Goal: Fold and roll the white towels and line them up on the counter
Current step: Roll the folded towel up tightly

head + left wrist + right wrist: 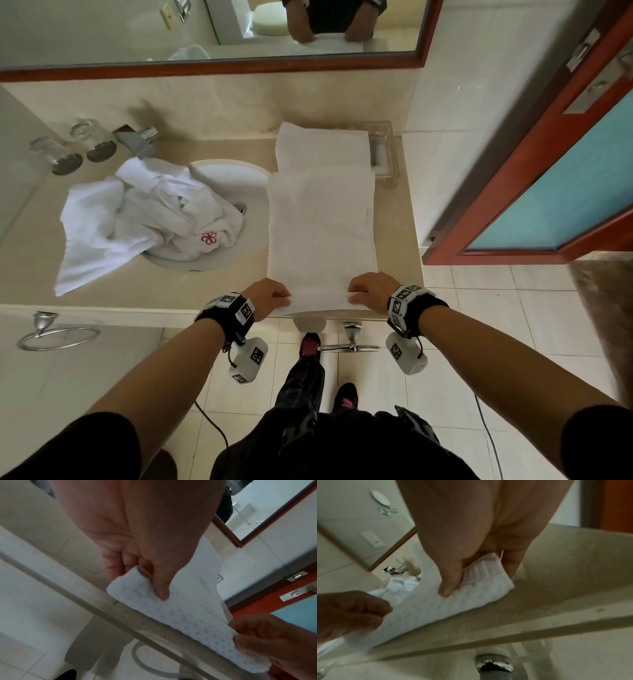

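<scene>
A long white towel (pixel 320 222) with a dotted weave lies folded in a strip on the beige counter (pixel 397 226), running from the back wall to the front edge. My left hand (pixel 270 296) pinches its near left corner (pixel 137 586), thumb on top. My right hand (pixel 370 291) pinches the near right corner (pixel 486 577), whose edge is curled up a little. A crumpled heap of white towels (pixel 144 212), one with a red emblem, lies over the sink (pixel 236 178) to the left.
Two glass tumblers (pixel 73 145) and a chrome tap (pixel 137 137) stand at the back left. A clear tray (pixel 385 154) sits behind the towel at the back right. A mirror (pixel 205 31) hangs above; a red door (pixel 548 171) stands at the right. Towel rings (pixel 58 334) hang below the counter.
</scene>
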Available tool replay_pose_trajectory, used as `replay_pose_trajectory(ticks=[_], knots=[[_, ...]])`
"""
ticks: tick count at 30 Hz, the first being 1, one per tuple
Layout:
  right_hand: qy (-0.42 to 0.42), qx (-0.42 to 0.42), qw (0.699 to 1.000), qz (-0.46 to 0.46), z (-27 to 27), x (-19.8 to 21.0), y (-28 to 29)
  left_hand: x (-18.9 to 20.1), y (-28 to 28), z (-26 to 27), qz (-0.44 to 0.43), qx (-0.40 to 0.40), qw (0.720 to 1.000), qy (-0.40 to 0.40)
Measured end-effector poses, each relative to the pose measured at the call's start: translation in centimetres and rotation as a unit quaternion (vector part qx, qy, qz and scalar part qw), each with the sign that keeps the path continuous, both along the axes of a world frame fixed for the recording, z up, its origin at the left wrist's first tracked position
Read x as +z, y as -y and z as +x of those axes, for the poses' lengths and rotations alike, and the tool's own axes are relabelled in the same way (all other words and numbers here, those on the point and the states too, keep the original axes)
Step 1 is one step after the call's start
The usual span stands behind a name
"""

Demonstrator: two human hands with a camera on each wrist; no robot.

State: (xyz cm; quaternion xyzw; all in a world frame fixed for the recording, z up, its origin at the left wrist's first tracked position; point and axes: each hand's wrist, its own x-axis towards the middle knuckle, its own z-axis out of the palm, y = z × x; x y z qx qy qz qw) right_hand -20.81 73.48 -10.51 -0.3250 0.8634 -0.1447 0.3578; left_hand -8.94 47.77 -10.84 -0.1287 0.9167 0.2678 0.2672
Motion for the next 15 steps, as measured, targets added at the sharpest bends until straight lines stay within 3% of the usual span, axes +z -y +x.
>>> replay_pose_trajectory(ticks=[8, 12, 15], knots=[[0.047, -0.139, 0.989, -0.011, -1.8, -0.5, 0.1, -0.1, 0.0, -1.1, -0.027, 0.002, 0.999, 0.021], [0.015, -0.129, 0.991, 0.022, -2.0, -0.4, 1.2, 0.3, 0.3, -0.3, -0.061, 0.029, 0.998, -0.006], [-0.044, -0.072, 0.996, 0.025, -2.0, -0.1, 1.4, -0.2, 0.5, 0.4, -0.116, 0.004, 0.988, -0.105]])
